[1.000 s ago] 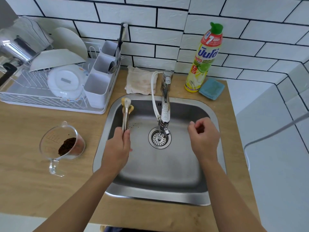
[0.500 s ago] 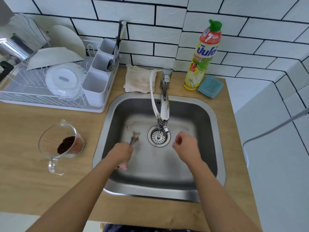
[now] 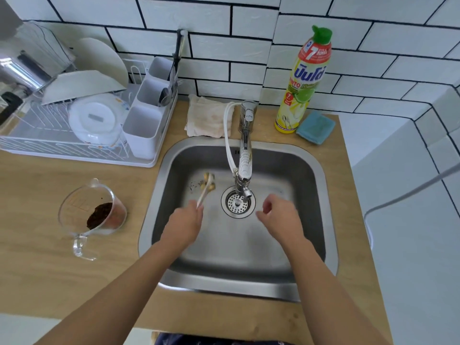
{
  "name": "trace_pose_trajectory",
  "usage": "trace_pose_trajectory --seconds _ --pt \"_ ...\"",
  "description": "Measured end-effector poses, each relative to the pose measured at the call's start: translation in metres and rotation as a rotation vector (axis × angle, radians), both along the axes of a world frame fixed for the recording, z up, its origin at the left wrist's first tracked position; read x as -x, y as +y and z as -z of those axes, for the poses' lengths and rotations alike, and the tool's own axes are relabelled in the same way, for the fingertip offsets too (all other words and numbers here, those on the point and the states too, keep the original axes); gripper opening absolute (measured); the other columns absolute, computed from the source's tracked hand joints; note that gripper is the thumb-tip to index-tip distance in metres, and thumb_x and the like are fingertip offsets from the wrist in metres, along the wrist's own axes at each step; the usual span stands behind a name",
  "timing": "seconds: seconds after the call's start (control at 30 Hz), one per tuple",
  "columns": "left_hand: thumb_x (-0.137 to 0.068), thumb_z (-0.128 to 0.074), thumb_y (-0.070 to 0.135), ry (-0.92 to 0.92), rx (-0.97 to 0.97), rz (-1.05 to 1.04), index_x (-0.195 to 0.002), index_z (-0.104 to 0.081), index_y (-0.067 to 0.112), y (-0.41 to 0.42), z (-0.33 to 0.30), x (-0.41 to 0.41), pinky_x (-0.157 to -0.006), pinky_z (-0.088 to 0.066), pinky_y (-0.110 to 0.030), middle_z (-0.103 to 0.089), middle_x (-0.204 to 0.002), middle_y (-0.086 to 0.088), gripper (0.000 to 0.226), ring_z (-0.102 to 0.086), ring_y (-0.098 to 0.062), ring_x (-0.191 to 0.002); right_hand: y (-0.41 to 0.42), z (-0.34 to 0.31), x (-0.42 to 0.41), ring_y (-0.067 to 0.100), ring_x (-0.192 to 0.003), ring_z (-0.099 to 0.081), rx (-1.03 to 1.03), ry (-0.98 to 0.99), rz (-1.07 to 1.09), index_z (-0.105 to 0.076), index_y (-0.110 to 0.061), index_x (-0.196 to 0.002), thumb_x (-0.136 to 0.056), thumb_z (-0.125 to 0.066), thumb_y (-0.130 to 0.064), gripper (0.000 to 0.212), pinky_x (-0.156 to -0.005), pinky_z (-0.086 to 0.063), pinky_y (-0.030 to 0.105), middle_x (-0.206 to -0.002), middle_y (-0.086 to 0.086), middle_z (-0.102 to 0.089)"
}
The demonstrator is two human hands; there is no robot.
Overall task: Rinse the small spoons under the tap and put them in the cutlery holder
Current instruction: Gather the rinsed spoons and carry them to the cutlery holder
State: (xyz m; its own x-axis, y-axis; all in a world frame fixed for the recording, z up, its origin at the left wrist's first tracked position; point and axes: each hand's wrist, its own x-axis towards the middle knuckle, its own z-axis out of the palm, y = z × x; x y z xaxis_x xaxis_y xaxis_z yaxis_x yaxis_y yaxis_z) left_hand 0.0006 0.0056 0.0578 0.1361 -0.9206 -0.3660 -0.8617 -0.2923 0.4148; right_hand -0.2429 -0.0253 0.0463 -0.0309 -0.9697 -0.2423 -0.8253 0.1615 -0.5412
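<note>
My left hand (image 3: 185, 224) grips the handles of a bunch of small spoons (image 3: 207, 184), whose yellowish, dirty bowls point away from me over the left part of the steel sink (image 3: 321, 185). The spoons are left of the tap (image 3: 245, 155), not under its spout, and no water is visibly running. My right hand (image 3: 280, 216) hovers over the sink right of the drain (image 3: 237, 202), fingers loosely curled and holding nothing. The white cutlery holder (image 3: 143, 130) stands at the right end of the dish rack, with a few utensils in its far compartments.
A dish rack (image 3: 49, 143) with plates and bowls sits at the left. A glass measuring jug (image 3: 93, 216) with dark grounds stands on the wooden counter. Behind the sink lie a cloth (image 3: 207, 118), a detergent bottle (image 3: 303, 80) and a blue sponge (image 3: 315, 127).
My left hand has brought the spoons from the sink's upper left edge down into the basin, and they now point toward the tap. My right hand has drifted left toward the drain.
</note>
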Motion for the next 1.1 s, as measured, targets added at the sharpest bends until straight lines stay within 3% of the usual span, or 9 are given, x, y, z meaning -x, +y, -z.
trace_pose_trajectory --seconds 0.1,0.2,0.27,0.33,0.47,0.63,0.73,0.9,1.1 --pt "-0.107 -0.036 0.036 0.110 0.173 -0.123 -0.096 -0.047 0.011 0.006 0.003 0.000 -0.062 -0.058 -0.046 -0.064 -0.075 -0.013 0.029 -0.064 -0.033 -0.063 -0.002 -0.002 0.004 0.012 -0.068 -0.053 0.378 -0.118 0.080 -0.051 -0.021 -0.077 -0.084 -0.068 -0.012 0.021 -0.058 -0.040 0.029 -0.073 -0.011 -0.053" --pt "-0.105 -0.046 0.021 -0.068 -0.288 0.007 -0.109 -0.058 0.003 -0.002 0.006 -0.004 -0.073 -0.055 -0.036 -0.068 -0.097 -0.017 0.023 -0.064 -0.030 -0.078 0.003 0.008 0.008 0.022 -0.104 -0.068 -0.076 -0.011 -0.067 -0.067 -0.016 -0.115 -0.089 -0.075 -0.026 0.029 -0.087 -0.052 0.034 -0.113 0.001 -0.069" --pt "-0.107 -0.041 0.021 -0.022 -0.414 0.053 -0.108 -0.061 0.002 -0.001 0.005 -0.001 -0.067 -0.050 -0.034 -0.061 -0.081 -0.009 0.028 -0.057 -0.027 -0.077 0.010 0.020 0.006 0.013 -0.090 -0.075 -0.367 -0.129 0.011 -0.070 -0.014 -0.118 -0.088 -0.076 -0.043 0.042 -0.082 -0.054 0.030 -0.112 0.002 -0.075" --pt "-0.107 -0.040 0.024 0.315 -0.424 -0.029 -0.096 -0.057 0.006 0.002 0.003 0.007 -0.056 -0.044 -0.033 -0.049 -0.068 -0.005 0.027 -0.051 -0.023 -0.062 0.013 0.018 -0.006 0.005 -0.064 -0.069 -0.503 -0.437 0.207 -0.074 -0.017 -0.104 -0.087 -0.072 -0.055 0.041 -0.060 -0.045 0.023 -0.101 0.000 -0.078" --pt "-0.107 -0.042 0.031 1.139 -0.643 -0.211 -0.089 -0.051 0.013 0.011 -0.004 0.023 -0.050 -0.036 -0.026 -0.032 -0.057 0.002 0.028 -0.026 -0.012 -0.041 0.012 0.013 -0.018 0.006 -0.062 -0.045 -0.750 -0.927 0.283 -0.074 -0.016 -0.110 -0.090 -0.072 -0.052 0.041 -0.051 -0.025 0.019 -0.106 -0.004 -0.077" --pt "-0.101 -0.054 0.039 1.471 -0.883 -0.277 -0.089 -0.060 0.015 0.013 -0.011 0.031 -0.054 -0.042 -0.025 -0.028 -0.064 0.005 0.027 -0.025 -0.008 -0.046 0.012 0.003 -0.018 0.003 -0.061 -0.043 -0.670 -1.364 0.210 -0.073 -0.010 -0.104 -0.092 -0.067 -0.029 0.023 -0.055 -0.031 0.017 -0.101 0.002 -0.073" --pt "-0.098 -0.058 0.044 1.437 -0.855 -0.268 -0.095 -0.061 0.013 0.013 -0.009 0.034 -0.055 -0.045 -0.026 -0.035 -0.066 0.003 0.031 -0.033 -0.010 -0.051 0.011 0.001 -0.020 0.002 -0.059 -0.047 -0.553 -1.325 0.216 -0.075 -0.006 -0.096 -0.091 -0.067 -0.030 0.026 -0.056 -0.039 0.016 -0.081 -0.003 -0.071" --pt "-0.100 -0.045 0.057 0.954 -0.461 -0.172 -0.101 -0.062 0.013 0.011 -0.002 0.048 -0.042 -0.033 -0.022 -0.051 -0.069 0.004 0.047 -0.041 -0.009 -0.050 0.011 0.005 -0.019 0.002 -0.056 -0.046 -0.306 -1.298 0.428 -0.081 -0.019 -0.077 -0.103 -0.060 -0.020 0.033 -0.055 -0.041 0.018 -0.089 0.008 -0.067" --pt "-0.105 -0.042 0.048 1.092 -0.499 -0.137 -0.085 -0.049 0.017 0.005 -0.009 0.057 -0.037 -0.019 -0.018 -0.033 -0.059 0.007 0.037 -0.020 -0.008 -0.047 0.014 -0.004 -0.017 0.003 -0.057 -0.046 -0.289 -1.377 0.389 -0.081 -0.015 -0.085 -0.101 -0.064 -0.020 0.024 -0.055 -0.041 0.017 -0.096 0.012 -0.069"
